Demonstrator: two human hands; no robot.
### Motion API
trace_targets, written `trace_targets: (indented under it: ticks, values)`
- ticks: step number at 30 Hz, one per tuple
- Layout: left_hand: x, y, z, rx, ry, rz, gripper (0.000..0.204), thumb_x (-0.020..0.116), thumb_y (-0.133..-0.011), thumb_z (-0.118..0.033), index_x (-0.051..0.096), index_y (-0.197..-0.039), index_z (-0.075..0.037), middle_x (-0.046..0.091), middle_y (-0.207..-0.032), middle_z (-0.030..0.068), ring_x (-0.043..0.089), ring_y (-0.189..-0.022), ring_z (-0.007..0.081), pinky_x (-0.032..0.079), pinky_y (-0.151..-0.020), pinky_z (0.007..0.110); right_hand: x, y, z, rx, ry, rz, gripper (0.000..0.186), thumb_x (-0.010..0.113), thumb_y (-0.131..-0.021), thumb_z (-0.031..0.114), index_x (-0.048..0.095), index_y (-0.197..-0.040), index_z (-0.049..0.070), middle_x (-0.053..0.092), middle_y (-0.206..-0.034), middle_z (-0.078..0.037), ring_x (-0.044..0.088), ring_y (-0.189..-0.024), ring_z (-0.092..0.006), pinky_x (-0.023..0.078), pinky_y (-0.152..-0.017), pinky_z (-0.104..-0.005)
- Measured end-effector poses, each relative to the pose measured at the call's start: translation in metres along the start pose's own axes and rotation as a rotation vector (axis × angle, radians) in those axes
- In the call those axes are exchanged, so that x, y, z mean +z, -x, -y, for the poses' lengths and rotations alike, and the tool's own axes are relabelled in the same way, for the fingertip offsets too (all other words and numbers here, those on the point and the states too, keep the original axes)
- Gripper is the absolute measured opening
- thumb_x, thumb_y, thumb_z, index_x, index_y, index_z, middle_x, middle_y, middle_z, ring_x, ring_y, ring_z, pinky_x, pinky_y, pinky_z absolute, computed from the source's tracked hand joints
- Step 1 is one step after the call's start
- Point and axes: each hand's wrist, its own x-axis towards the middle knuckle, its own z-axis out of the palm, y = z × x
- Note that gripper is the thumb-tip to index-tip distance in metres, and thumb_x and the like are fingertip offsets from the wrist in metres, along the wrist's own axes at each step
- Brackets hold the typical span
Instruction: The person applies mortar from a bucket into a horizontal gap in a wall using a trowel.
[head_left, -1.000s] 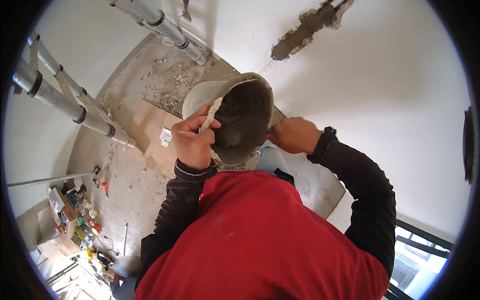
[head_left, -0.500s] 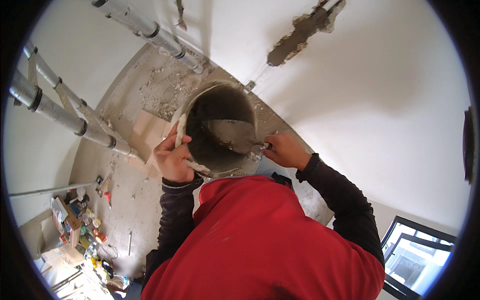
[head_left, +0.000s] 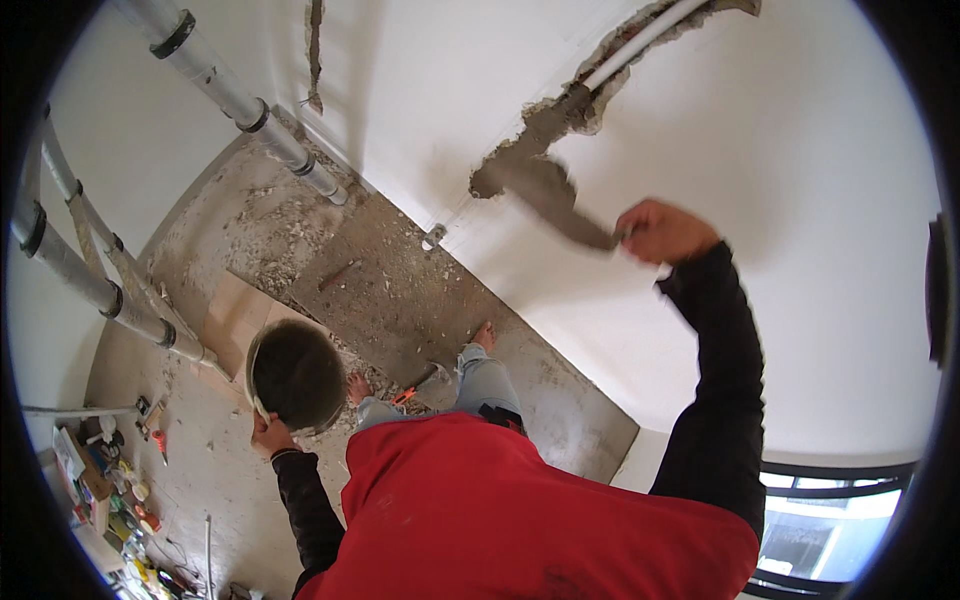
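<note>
At the edge of a groove [head_left: 548, 122], right hand [head_left: 668, 232] clasps trowel [head_left: 558, 205], white wall [head_left: 840, 210] extending rightward. Left hand [head_left: 271, 436] pinches bucket rim [head_left: 251, 368].

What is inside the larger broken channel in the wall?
A white pipe shows along the upper part; grey mortar fills the lower part, so anything beneath it cannot be seen.

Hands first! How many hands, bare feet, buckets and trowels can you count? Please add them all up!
Left hand and right hand: 2
Bare feet: 2
Bucket: 1
Trowel: 1
Total: 6
</note>
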Motion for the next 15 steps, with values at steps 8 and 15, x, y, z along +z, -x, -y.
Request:
trace_targets:
  ticks: [8,15]
  values:
    - [-0.124,-0.021,0.102,-0.312,-0.634,-0.248,0.047,0.069,-0.085,-0.023,0.063,-0.130,-0.009,0.069,-0.119,0.0158,0.067,-0.104,0.0295,0.051,-0.093,0.038,-0.094,0.019,0.008,-0.139,0.048,-0.743,0.015,0.061,-0.090,0.017,0.062,-0.091,0.002,0.048,-0.058,0.001,0.045,-0.047,-0.0103,0.038,-0.043,-0.0282]
    - [-0.167,-0.006,0.155,-0.617,-0.867,-0.223,0.039,0.066,-0.087,-0.030,0.067,-0.117,-0.006,0.070,-0.111,0.0148,0.066,-0.102,0.0309,0.050,-0.091,0.040,-0.052,-0.087,-0.080,-0.174,0.428,-0.578,0.027,0.068,-0.084,0.023,0.063,-0.079,-0.003,0.057,-0.062,-0.012,0.057,-0.054,-0.0204,0.047,-0.055,-0.0381]
